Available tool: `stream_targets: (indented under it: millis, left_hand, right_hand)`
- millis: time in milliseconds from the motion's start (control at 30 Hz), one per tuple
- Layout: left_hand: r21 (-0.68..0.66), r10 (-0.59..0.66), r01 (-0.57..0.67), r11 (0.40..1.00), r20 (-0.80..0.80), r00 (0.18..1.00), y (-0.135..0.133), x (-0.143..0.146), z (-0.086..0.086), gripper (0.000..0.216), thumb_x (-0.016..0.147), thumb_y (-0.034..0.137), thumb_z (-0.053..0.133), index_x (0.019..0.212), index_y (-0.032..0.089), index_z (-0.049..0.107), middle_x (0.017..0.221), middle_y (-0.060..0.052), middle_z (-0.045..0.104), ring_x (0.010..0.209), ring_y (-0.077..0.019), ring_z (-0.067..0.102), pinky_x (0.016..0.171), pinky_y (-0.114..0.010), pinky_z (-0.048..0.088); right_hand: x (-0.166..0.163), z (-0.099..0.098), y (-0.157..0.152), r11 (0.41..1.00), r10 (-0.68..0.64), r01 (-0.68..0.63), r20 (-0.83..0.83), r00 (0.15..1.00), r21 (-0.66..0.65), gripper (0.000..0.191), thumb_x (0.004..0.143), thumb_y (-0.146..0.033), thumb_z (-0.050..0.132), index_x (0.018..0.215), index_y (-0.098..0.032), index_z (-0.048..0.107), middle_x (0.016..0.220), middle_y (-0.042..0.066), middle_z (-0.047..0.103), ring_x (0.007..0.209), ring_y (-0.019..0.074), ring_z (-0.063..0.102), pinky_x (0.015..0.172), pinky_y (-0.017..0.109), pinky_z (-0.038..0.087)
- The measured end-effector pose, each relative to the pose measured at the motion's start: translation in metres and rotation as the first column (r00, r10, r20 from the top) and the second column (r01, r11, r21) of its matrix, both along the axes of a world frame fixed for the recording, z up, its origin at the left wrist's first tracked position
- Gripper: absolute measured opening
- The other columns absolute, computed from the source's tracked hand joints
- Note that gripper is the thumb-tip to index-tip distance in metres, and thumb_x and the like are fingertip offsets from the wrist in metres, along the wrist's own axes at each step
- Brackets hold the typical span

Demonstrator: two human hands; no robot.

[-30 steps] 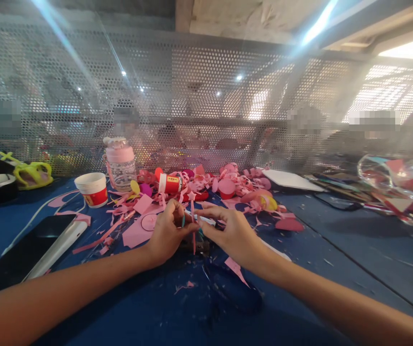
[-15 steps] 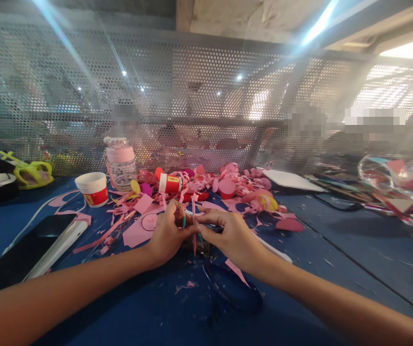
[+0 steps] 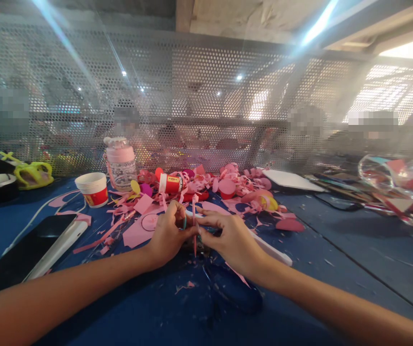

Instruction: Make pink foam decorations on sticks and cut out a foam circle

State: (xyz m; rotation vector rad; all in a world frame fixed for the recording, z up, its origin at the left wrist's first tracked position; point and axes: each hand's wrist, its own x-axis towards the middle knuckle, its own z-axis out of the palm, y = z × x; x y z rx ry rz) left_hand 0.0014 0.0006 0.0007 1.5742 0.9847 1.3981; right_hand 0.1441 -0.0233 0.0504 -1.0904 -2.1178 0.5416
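Observation:
Over the blue table, both hands meet at a thin piece of pink paper [image 3: 195,247], seen nearly edge-on and upright. My left hand [image 3: 166,233] pinches it between thumb and bent fingers. A small teal item [image 3: 185,221] shows by the left fingers; its kind is unclear. My right hand [image 3: 233,235] presses its thumb and fingertips against the same paper from the other side. Below the hands lies a dark blue loop [image 3: 244,298], like a scissors handle. A white flat bar [image 3: 273,252] sticks out from under my right hand.
Pink paper scraps [image 3: 206,180] are heaped beyond the hands, with a tipped red cup [image 3: 170,183] among them. Stacked paper cups [image 3: 91,190], a pink-lidded bottle [image 3: 121,166] and a phone [image 3: 30,250] lie leftward. A perforated metal screen [image 3: 206,86] stands behind. White sheets [image 3: 289,179] rest right.
The right fingers and thumb have shifted slightly against the pink paper. The left hand stays nearly in place, still pinching.

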Motion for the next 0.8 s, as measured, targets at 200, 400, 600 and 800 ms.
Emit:
stream_targets:
  millis: [200, 400, 600, 800]
  left_hand:
    - [-0.005, -0.018, 0.018, 1.000, -0.003, 1.000, -0.001, 0.000, 0.000, 0.037, 0.062, 0.016, 0.066, 0.070, 0.021, 0.030, 0.059, 0.008, 0.057, 0.053, -0.0101, 0.056, 0.050, -0.020, 0.042]
    - [0.022, -0.029, 0.029, 0.999, 0.004, 1.000, -0.001, 0.000, 0.000, 0.036, 0.062, 0.014, 0.064, 0.070, 0.021, 0.030, 0.059, 0.008, 0.058, 0.054, -0.0097, 0.056, 0.052, -0.020, 0.041]
    - [0.034, -0.035, 0.036, 0.999, -0.025, 0.999, 0.001, -0.001, -0.002, 0.035, 0.064, 0.020, 0.065, 0.071, 0.021, 0.031, 0.062, 0.006, 0.058, 0.055, -0.0106, 0.056, 0.052, -0.021, 0.041]
    - [0.033, -0.027, 0.028, 0.999, -0.015, 1.000, 0.002, -0.002, -0.005, 0.041, 0.062, 0.026, 0.070, 0.071, 0.021, 0.031, 0.061, 0.006, 0.056, 0.054, -0.0098, 0.054, 0.052, -0.021, 0.041]
  right_hand:
    - [-0.001, -0.004, 0.000, 0.992, -0.097, 0.092, 0.059, 0.994, 0.083, 0.022, 0.071, -0.012, 0.050, 0.080, -0.018, 0.070, 0.076, 0.003, 0.069, 0.066, 0.0158, 0.061, 0.064, 0.027, 0.048]
    - [-0.001, -0.009, 0.001, 0.965, -0.140, 0.121, 0.063, 0.988, 0.232, 0.017, 0.069, -0.013, 0.055, 0.077, -0.019, 0.069, 0.090, 0.007, 0.070, 0.094, 0.0231, 0.062, 0.083, 0.036, 0.045]
    - [0.000, -0.011, 0.002, 0.949, -0.161, 0.138, 0.060, 0.985, 0.285, 0.017, 0.068, -0.013, 0.055, 0.079, -0.018, 0.067, 0.083, 0.005, 0.070, 0.081, 0.0199, 0.064, 0.080, 0.035, 0.047]
    - [0.003, -0.006, 0.005, 0.922, -0.228, 0.203, 0.037, 0.973, 0.329, 0.023, 0.070, -0.016, 0.053, 0.087, -0.019, 0.068, 0.096, 0.008, 0.069, 0.098, 0.0243, 0.061, 0.086, 0.040, 0.045]
